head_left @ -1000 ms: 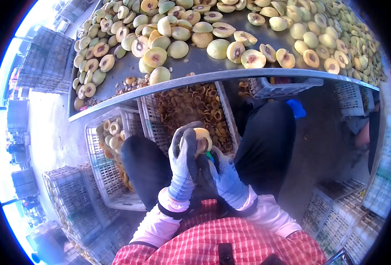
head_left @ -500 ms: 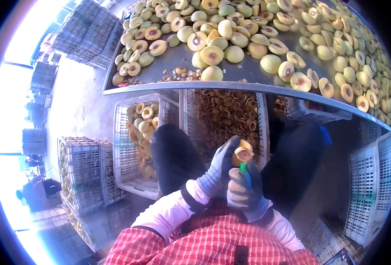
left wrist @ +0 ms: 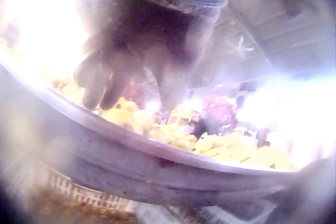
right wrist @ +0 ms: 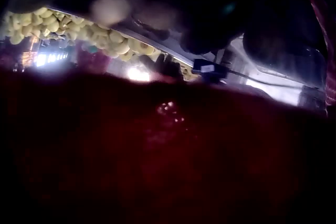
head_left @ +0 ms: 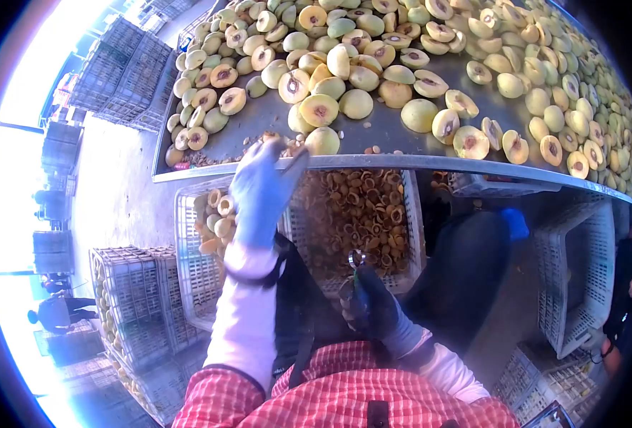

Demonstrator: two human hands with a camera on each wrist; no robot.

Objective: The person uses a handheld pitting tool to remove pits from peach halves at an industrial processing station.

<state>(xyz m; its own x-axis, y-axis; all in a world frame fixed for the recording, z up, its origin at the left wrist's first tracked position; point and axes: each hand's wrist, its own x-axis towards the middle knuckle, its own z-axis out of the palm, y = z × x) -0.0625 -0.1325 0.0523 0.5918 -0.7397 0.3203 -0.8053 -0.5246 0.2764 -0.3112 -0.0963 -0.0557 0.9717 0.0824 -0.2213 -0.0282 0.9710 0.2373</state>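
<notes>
My gloved left hand [head_left: 259, 196] reaches over the metal table's front edge, its fingertips low by a peach half [head_left: 322, 141] and small brown scraps. In the left wrist view the fingers [left wrist: 94, 85] point down at the fruit, thumb spread apart from them, nothing visible between. Above my lap my gloved right hand [head_left: 373, 303] grips a corer [head_left: 356, 258] with a looped metal end pointing up; its handle is mostly covered by the fingers. The right wrist view is mostly dark.
Peach halves [head_left: 419, 115] cover much of the metal table [head_left: 383, 135]. Beneath its edge stand a crate [head_left: 414, 214] of brown ring-shaped scraps and a crate [head_left: 185, 264] of hollowed halves. Another crate [head_left: 553, 285] stands right; stacked crates [head_left: 134, 299] stand left. Another person's hand [head_left: 595, 341] shows far right.
Both hands were together around a peach half with the corer at it. Now that half is gone from them, the left hand has moved forward to the table, and the right keeps the corer.
</notes>
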